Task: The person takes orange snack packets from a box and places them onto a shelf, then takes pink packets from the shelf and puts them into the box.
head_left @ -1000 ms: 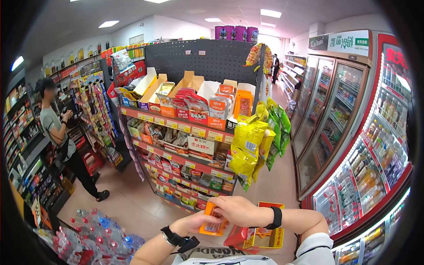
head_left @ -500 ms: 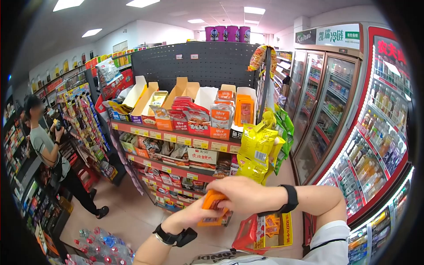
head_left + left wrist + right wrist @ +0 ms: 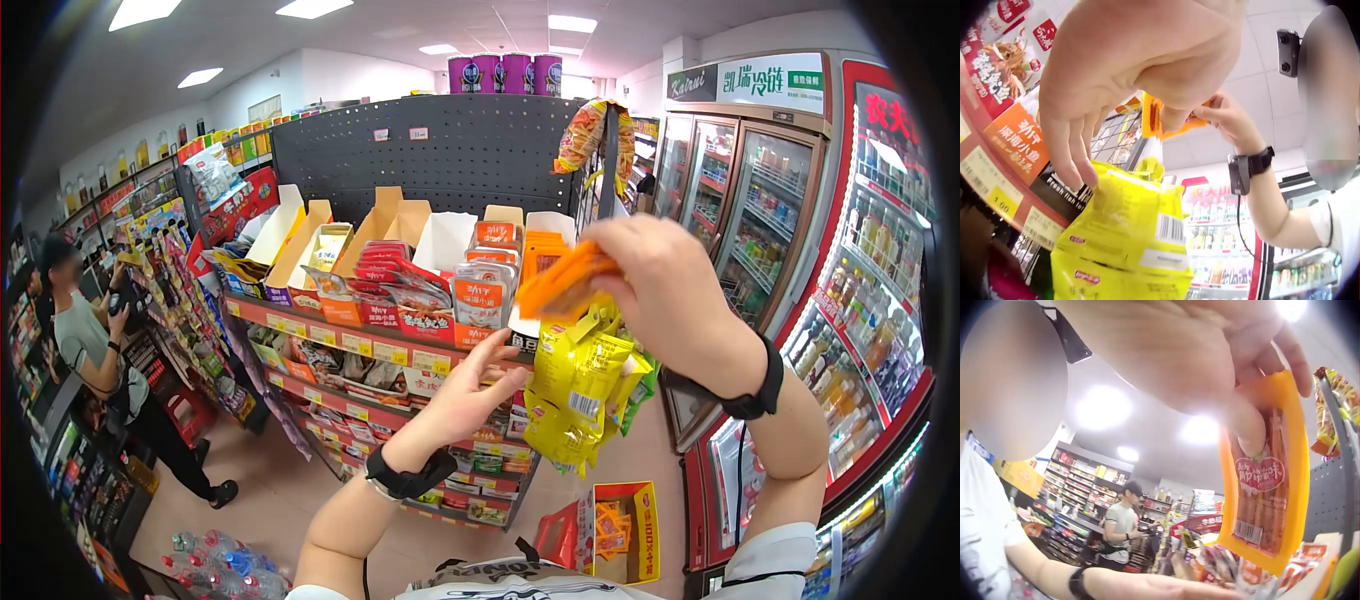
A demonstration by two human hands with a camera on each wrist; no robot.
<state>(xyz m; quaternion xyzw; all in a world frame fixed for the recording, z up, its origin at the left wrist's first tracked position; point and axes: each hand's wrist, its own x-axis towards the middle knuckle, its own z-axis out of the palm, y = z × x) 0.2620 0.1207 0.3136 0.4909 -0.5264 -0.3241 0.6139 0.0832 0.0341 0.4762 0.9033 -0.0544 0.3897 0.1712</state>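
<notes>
My right hand [image 3: 668,290] pinches orange snack packets [image 3: 560,280] above the hanging yellow bags, at the right end of the top shelf. In the right wrist view, the front orange packet [image 3: 1266,478] shows a clear window with reddish-brown strips inside, and the thumb presses on its face. An open box holding similar orange packets [image 3: 543,248] stands just behind them. Lower down, my left hand [image 3: 462,392] has its fingers extended and holds nothing. Its fingertips are at the front of a black box [image 3: 1063,194] on the shelf edge, close to a yellow bag [image 3: 1129,237].
Boxes of red and white packets [image 3: 485,295] line the top shelf. Yellow snack bags [image 3: 580,390] hang off its right end. A red-and-yellow carton [image 3: 653,530] with orange packets sits on the floor. Glass-door fridges [image 3: 770,215] stand right; a person [image 3: 95,350] stands left.
Both hands have risen from waist height, where they held the orange packets together, and parted. The right hand carried the packets up to the top shelf; the left let go and reached the shelf edge.
</notes>
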